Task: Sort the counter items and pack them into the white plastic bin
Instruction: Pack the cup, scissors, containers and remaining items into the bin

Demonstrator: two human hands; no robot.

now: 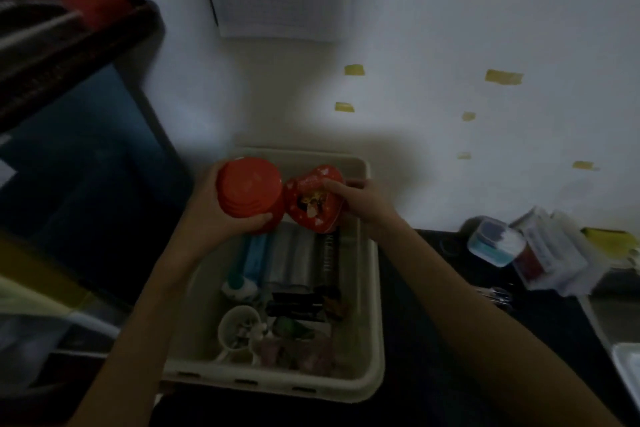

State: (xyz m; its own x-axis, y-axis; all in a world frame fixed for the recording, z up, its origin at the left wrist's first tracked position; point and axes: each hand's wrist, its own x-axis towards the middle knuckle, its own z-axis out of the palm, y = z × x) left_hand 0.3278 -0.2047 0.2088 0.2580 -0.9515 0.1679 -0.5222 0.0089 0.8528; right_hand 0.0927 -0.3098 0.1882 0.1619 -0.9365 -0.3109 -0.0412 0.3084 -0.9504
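Note:
The white plastic bin (372, 291) sits on the dark counter in front of me. It holds a white mug (232, 324), clear packets, a dark tube and several small items. My left hand (211, 218) grips a round red container (250, 191) over the bin's far left part. My right hand (363, 199) holds a red heart-shaped tin (313, 199) with a picture on its lid, right beside the container and touching it. Both are held above the bin's contents.
A clear box with blue contents (496, 243) and stacked clear packets (550, 253) lie on the counter at the right. A dark rack with a red object (97, 0) stands at the upper left. The white wall behind carries yellow tape pieces (503, 76).

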